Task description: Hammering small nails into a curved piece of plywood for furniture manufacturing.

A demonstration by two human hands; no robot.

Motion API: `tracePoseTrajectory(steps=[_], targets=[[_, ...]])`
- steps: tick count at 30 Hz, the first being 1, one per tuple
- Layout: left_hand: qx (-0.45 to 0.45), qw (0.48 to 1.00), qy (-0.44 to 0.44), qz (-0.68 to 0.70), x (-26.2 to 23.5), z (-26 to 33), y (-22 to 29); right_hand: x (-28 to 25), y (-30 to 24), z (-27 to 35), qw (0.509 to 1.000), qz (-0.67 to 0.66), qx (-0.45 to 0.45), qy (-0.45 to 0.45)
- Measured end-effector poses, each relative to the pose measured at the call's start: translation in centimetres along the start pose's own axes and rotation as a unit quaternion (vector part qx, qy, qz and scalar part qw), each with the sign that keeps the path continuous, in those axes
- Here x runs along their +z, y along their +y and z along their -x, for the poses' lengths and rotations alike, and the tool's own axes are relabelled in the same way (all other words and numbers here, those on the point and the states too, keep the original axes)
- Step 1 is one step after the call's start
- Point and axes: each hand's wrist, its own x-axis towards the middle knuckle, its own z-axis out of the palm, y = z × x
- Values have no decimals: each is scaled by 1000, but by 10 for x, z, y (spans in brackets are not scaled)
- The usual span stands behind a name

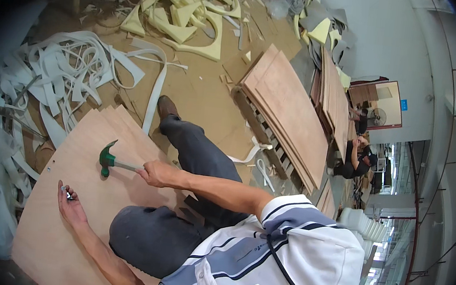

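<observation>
Over plywood sheet [83,182], R hand [152,173] grips green claw hammer [109,159]; L hand [70,205], near-left, pinches small metal fastener [68,194] w/ fingertips.

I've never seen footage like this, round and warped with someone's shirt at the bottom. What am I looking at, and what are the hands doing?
There is no machine here. A person wears a wide fisheye camera on the head, looking down, so straight edges bend and the person's own striped white and blue shirt fills the lower part. The single picture is that head view.

The person kneels on a large sheet of light brown plywood laid on the workshop floor. The right hand grips a claw hammer with a green head, raised above the sheet. The left hand rests on the plywood, pinching something small and metallic, too small to identify.

Around lie white strips of offcut material, yellow foam scraps and a stack of plywood sheets on a pallet. Another person works farther off.
</observation>
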Motion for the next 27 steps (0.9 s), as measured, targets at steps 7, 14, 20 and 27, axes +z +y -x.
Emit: tracePoseTrajectory(steps=[7,14,20,27], targets=[[-4,999,-25,-47,-12,-19,-6,-10,5,-4,998,-38,37,-19],[53,982,49,-172,-5,-8,6,25,37,-14,987,-121,73,-83],[7,995,99,-10,4,-18,9,12,26,-14,996,-34,66,-40],[144,952,149,-226,8,-50,22,6,7,-15,996,-20,40,-79]])
